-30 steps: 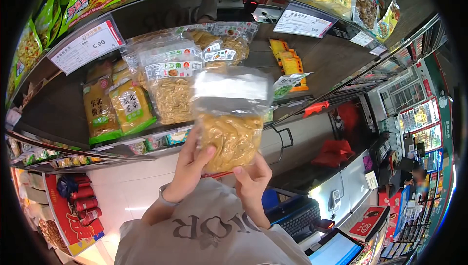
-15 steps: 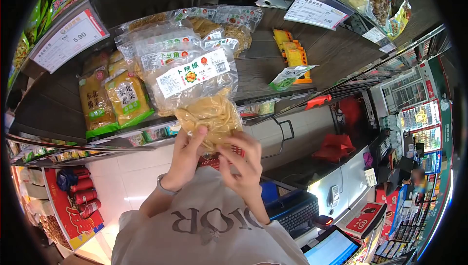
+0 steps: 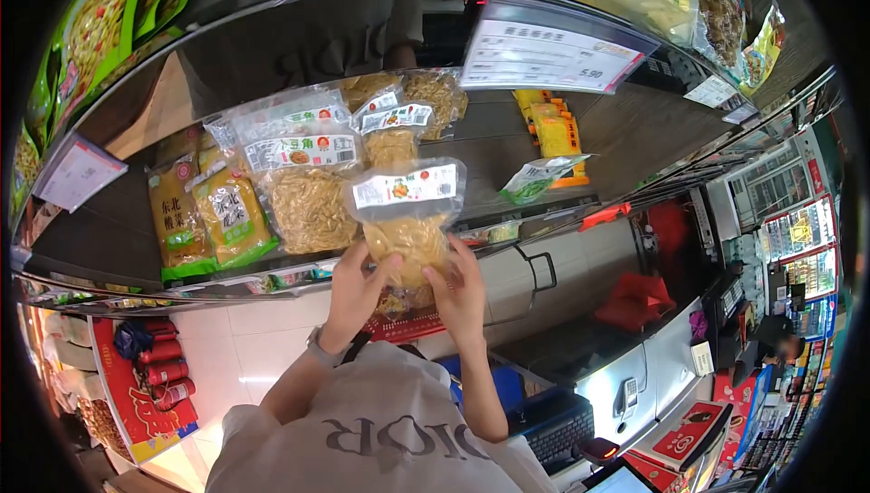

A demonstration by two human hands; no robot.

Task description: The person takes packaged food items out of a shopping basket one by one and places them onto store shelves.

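Both my hands grip a clear plastic bag of yellowish pickled food point(image 3: 410, 237) with a white label near its top. My left hand point(image 3: 361, 283) is closed on its lower left side, thumb across the front. On its lower right side, my right hand point(image 3: 459, 286) is closed in the same way. The bag is upright at the front edge of a dark shelf point(image 3: 471, 167). Just behind it and to the left are a bag of shredded pickles point(image 3: 313, 207) and another labelled bag point(image 3: 391, 141).
Green-edged bags point(image 3: 231, 207) stand at the shelf's left. Small yellow packets point(image 3: 555, 135) and a green-white packet point(image 3: 539, 178) lie to the right. A price tag point(image 3: 555, 47) hangs from the upper shelf. At lower right are a keyboard point(image 3: 557, 430) and a person point(image 3: 770, 343).
The bag has been lowered and turned more upright, away from the other bags, which now show more. My right hand has moved from its front to its right side. The view has shifted.
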